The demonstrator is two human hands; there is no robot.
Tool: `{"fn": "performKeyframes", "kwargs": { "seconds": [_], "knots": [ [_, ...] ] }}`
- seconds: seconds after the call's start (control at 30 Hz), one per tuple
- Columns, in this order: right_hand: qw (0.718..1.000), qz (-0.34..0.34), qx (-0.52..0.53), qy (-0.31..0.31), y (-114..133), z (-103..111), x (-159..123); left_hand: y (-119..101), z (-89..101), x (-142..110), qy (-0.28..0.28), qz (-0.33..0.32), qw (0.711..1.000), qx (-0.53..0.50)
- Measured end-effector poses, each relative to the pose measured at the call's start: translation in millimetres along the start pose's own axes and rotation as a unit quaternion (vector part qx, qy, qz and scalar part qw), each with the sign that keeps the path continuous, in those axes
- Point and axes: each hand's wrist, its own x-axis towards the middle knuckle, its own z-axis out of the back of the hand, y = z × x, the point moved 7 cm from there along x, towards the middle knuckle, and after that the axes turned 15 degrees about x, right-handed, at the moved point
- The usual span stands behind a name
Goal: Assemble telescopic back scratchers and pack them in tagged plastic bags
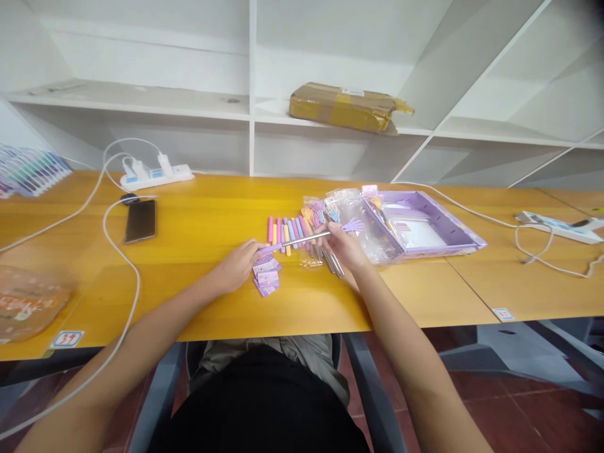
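My left hand [242, 264] is closed round the purple handle of a back scratcher [302, 240], whose silver rod reaches across to the right. Close to the rod's far end, my right hand [346, 246] grips it, just below the purple hand-shaped head. Under the rod lies a row of pink, yellow, blue and purple handles [288, 231]. Behind my right hand are several hand-shaped heads [318, 214] in clear wrapping, and metal rods [336, 264] stick out below it. Purple printed cards [267, 277] lie in a small pile beside my left hand.
An open purple box [438, 217] stands to the right, next to clear plastic bags [372, 236]. A phone [141, 220], a power strip [158, 177] and white cables lie left. A taped cardboard parcel [342, 107] rests on the shelf. Another power strip [561, 226] is far right.
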Motion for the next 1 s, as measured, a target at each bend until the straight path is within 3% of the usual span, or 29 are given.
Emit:
{"fn": "performKeyframes", "kwargs": {
  "seconds": [0.67,1.0],
  "knots": [
    [0.999,0.007,-0.005,0.051,-4,-9,-3,2,-12.8,-9,0.010,-0.009,0.998,0.060],
    [0.997,-0.005,-0.003,0.072,-9,-11,-4,-2,-12.2,-9,0.022,-0.020,0.999,0.015]
  ]
}}
